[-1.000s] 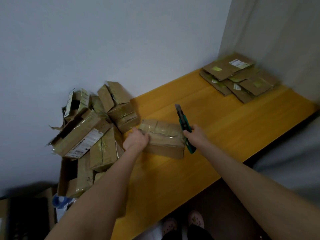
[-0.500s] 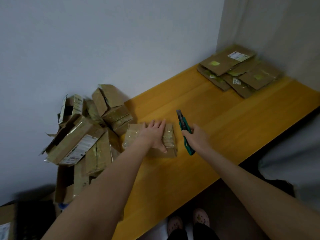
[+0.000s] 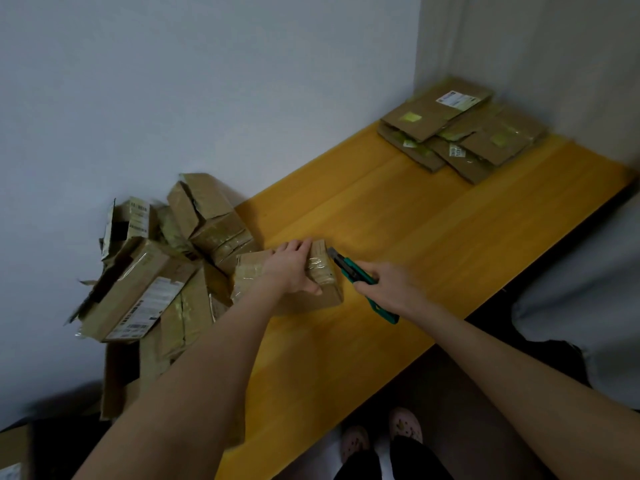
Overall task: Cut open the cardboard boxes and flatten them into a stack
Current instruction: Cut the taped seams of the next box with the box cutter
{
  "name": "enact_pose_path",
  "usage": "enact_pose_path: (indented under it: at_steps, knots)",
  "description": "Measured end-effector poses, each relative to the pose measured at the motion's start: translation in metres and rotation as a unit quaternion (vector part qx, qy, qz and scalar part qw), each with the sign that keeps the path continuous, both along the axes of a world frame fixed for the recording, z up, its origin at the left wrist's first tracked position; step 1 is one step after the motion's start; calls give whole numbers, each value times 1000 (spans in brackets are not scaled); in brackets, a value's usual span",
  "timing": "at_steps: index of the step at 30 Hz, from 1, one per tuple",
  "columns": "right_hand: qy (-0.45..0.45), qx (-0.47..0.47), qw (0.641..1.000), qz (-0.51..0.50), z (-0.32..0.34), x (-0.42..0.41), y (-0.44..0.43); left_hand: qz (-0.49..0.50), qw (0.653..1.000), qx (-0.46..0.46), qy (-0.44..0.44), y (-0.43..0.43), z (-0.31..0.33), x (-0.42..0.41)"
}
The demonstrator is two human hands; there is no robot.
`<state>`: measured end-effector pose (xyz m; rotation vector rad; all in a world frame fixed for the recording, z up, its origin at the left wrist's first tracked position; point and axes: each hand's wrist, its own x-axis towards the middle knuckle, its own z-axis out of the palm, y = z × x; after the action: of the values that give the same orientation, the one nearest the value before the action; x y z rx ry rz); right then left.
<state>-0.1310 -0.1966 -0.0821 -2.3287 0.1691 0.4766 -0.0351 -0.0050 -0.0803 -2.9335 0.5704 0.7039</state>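
Now pressing box (image 3: 329, 296) down with flat left hand (image 3: 291, 268) at tabletop's (image 3: 433, 237) 9 o'clock end. Gripping knife (image 3: 349, 268) in right hand (image 3: 391, 289), dropped from upright to box's 3 o'clock edge. Looks set to slit tape (image 3: 320, 270).

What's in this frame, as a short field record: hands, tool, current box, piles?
left grip: flat on top of the taped box, pressing it onto the table
right grip: holds the green utility knife, blade out, tip at the box's right end; contact unclear
uncut boxes: heaped at the table's left end
flattened stack: far right corner of the table
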Motion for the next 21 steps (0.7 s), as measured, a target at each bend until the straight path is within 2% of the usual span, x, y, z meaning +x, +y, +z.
enact_pose_path:
  at_steps: [3, 8, 21]
  knots:
    - [2, -37, 999, 34, 5, 7, -5, 3, 1000, -9, 1, 1, 0, 0]
    - [25, -40, 996, 78, 12, 16, -17, 3, 1000, -15, -6, 1, -3, -1]
    - [80, 1, 992, 94, 18, 16, -22, 7, 1000, -10, -3, 2, -6, 2]
